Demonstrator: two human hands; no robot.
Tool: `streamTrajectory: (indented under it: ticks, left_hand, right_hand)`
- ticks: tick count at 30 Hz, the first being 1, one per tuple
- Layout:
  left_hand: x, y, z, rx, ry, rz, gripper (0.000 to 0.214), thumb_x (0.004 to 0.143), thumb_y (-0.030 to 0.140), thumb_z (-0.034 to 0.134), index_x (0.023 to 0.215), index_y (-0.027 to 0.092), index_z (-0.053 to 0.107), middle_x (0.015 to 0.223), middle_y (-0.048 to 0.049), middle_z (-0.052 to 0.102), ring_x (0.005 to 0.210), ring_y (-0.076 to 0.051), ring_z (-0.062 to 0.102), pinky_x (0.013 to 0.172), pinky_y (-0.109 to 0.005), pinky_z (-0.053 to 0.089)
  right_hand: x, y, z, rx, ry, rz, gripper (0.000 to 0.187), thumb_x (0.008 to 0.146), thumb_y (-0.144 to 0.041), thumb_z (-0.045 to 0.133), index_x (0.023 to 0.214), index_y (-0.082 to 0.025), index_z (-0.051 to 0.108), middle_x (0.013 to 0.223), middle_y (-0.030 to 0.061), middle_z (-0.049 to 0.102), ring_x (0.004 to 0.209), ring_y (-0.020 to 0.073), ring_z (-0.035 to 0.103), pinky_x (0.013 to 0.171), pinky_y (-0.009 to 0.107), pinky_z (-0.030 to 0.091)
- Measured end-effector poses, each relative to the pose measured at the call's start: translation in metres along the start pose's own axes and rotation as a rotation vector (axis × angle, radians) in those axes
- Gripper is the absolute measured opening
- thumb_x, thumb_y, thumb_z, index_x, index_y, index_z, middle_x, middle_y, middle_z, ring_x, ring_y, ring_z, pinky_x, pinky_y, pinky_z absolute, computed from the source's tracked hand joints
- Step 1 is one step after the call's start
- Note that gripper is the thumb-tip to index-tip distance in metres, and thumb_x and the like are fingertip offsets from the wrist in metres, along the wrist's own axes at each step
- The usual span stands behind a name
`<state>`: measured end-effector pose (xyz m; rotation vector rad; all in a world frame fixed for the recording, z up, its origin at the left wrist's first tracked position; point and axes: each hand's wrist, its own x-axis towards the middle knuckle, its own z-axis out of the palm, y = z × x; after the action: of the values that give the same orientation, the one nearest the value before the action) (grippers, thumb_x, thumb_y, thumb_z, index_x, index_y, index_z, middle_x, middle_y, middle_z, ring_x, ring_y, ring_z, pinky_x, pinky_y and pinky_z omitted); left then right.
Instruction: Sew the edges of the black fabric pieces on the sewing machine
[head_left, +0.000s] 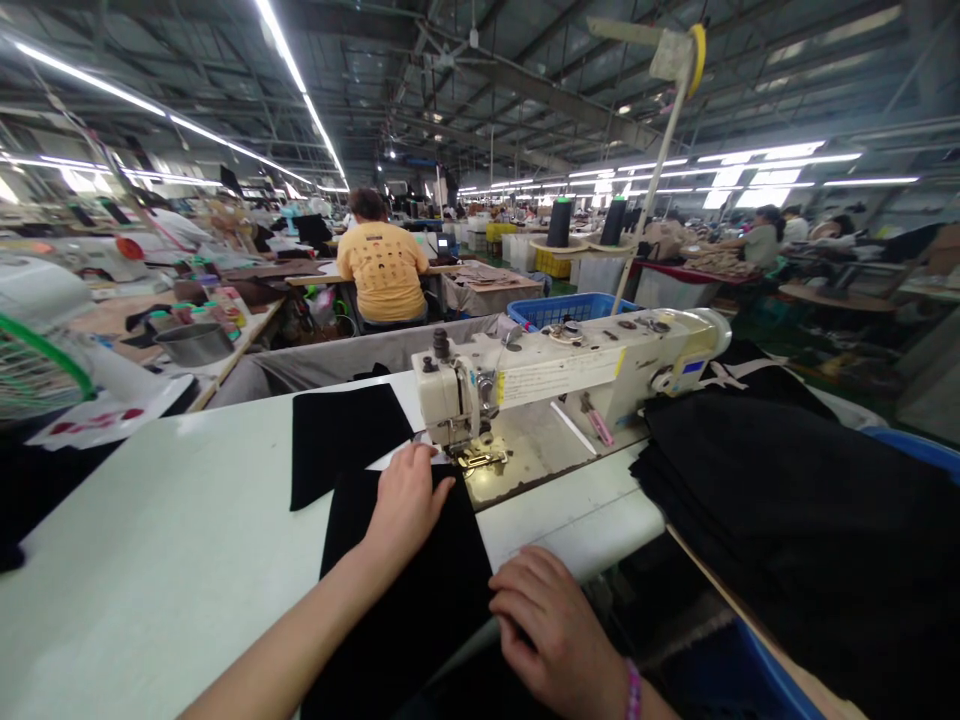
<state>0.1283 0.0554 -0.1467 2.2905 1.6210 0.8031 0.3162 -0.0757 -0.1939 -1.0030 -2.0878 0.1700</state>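
A black fabric panel lies on the sewing table and hangs over its front edge, its far edge close to the needle area of the sewing machine. My left hand rests on the panel just left of the presser foot, with the thumb apart from the fingers. At the panel's right edge, my right hand has its fingers curled in and gripping the cloth; the fingertips are partly hidden. Another black fabric piece lies flat behind, left of the machine head.
A stack of black fabric stands at the right. On the machine bed lie a pink-handled tool and a white stick. A blue basket is behind the machine, a fan at left. A person in yellow sits ahead.
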Motion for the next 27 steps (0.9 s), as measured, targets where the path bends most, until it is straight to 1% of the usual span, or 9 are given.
streamTrajectory:
  ticks: [2,4,6,8,10,14,17,22,27]
  left_hand:
    - [-0.037,0.015,-0.007,-0.041,-0.146,0.156,0.004,0.084,0.018,0.06,0.086,0.022,0.061,0.094,-0.0047,0.064,0.092,-0.024,0.061,0.085,-0.038,0.051]
    - [-0.073,0.024,-0.01,-0.087,-0.338,0.374,0.013,0.086,0.012,0.056,0.086,0.023,0.063,0.093,-0.0028,0.067,0.087,-0.02,0.063,0.077,-0.032,0.055]
    - [-0.098,0.024,-0.01,-0.047,-0.349,0.543,0.027,0.082,0.006,0.055,0.102,0.022,0.065,0.107,-0.0051,0.07,0.098,-0.021,0.065,0.083,-0.032,0.058]
    - [-0.107,0.016,-0.009,0.036,-0.277,0.652,0.046,0.078,0.003,0.055,0.12,0.019,0.061,0.123,-0.0087,0.068,0.113,-0.025,0.062,0.093,-0.036,0.057]
    - [-0.102,0.007,-0.009,0.09,-0.253,0.713,0.053,0.076,0.002,0.055,0.126,0.016,0.059,0.129,-0.0103,0.066,0.119,-0.027,0.06,0.098,-0.038,0.056]
    - [-0.079,-0.004,-0.011,0.112,-0.266,0.688,0.038,0.088,0.008,0.05,0.122,0.018,0.063,0.125,-0.0084,0.068,0.116,-0.024,0.062,0.098,-0.036,0.056]
    - [-0.063,-0.01,-0.011,0.11,-0.229,0.675,0.032,0.094,0.014,0.047,0.121,0.019,0.064,0.123,-0.009,0.069,0.115,-0.023,0.062,0.098,-0.036,0.056]
    - [-0.04,-0.023,-0.009,0.043,-0.212,0.635,0.029,0.095,0.017,0.049,0.116,0.021,0.068,0.117,-0.0091,0.069,0.11,-0.022,0.064,0.095,-0.037,0.057]
    - [-0.017,-0.036,-0.008,0.041,-0.23,0.584,0.03,0.095,0.02,0.049,0.117,0.02,0.068,0.118,-0.0102,0.068,0.109,-0.022,0.064,0.097,-0.04,0.056]
  right_hand:
    - [0.001,-0.001,-0.003,-0.004,-0.019,-0.001,0.025,0.078,-0.002,0.052,0.094,-0.02,0.06,0.094,0.0051,0.068,0.094,0.0219,0.061,0.098,0.045,0.046]
    - [0.002,-0.002,-0.005,-0.01,-0.035,-0.003,0.026,0.077,-0.004,0.053,0.095,-0.021,0.061,0.095,0.0047,0.069,0.095,0.0218,0.061,0.101,0.045,0.045]
    - [0.003,-0.002,-0.006,-0.016,-0.042,-0.009,0.026,0.079,-0.005,0.053,0.097,-0.021,0.062,0.096,0.0043,0.07,0.096,0.0214,0.061,0.103,0.044,0.044]
    - [0.007,-0.001,-0.005,-0.016,-0.047,-0.011,0.026,0.08,-0.006,0.053,0.098,-0.021,0.063,0.097,0.0039,0.07,0.096,0.0207,0.061,0.103,0.044,0.043]
    - [0.012,0.002,-0.003,-0.015,-0.055,-0.002,0.025,0.081,-0.006,0.053,0.097,-0.021,0.063,0.097,0.0035,0.07,0.096,0.0203,0.06,0.104,0.044,0.042]
    - [0.028,0.014,0.004,-0.036,-0.077,0.017,0.022,0.082,-0.007,0.053,0.095,-0.021,0.064,0.096,0.004,0.068,0.099,0.0218,0.057,0.104,0.046,0.041]
    - [0.041,0.023,0.01,-0.078,-0.076,0.048,0.018,0.083,-0.008,0.056,0.093,-0.02,0.066,0.094,0.0041,0.065,0.098,0.0217,0.054,0.101,0.044,0.042]
    - [0.063,0.038,0.018,-0.171,-0.086,0.078,0.014,0.081,-0.01,0.063,0.087,-0.021,0.069,0.091,0.0031,0.061,0.095,0.0204,0.052,0.095,0.039,0.043]
    - [0.084,0.053,0.026,-0.22,-0.108,0.096,0.014,0.084,-0.013,0.064,0.092,-0.021,0.071,0.094,0.0042,0.061,0.098,0.0216,0.051,0.097,0.039,0.041]
